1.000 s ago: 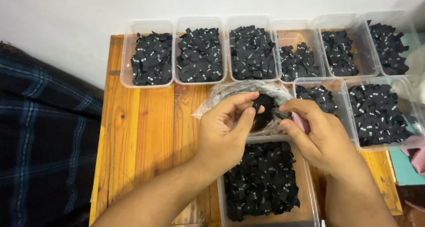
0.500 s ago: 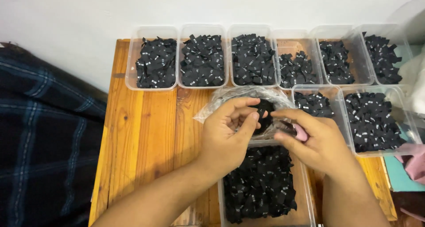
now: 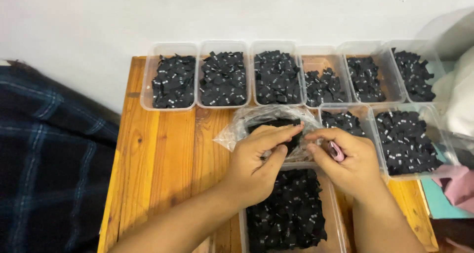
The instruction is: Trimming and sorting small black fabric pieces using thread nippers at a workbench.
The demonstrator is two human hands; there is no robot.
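- Lying at far left, dark plaid cloth (image 3: 44, 149) borders the orange wooden worktop (image 3: 158, 149).
- Left hand (image 3: 256, 159) pinches the crinkly clear plastic bag (image 3: 237, 129) of small black labels, fingers narrow.
- Working over the clear tub (image 3: 291, 213) seems wise, so stray pieces drop inside.
- Right hand (image 3: 350, 159) grips the bag's other side, curled around a small pink tool (image 3: 336, 151), possibly a cutter.
- 8 more tubs, 1 being (image 3: 414, 139), hold matte black squares.
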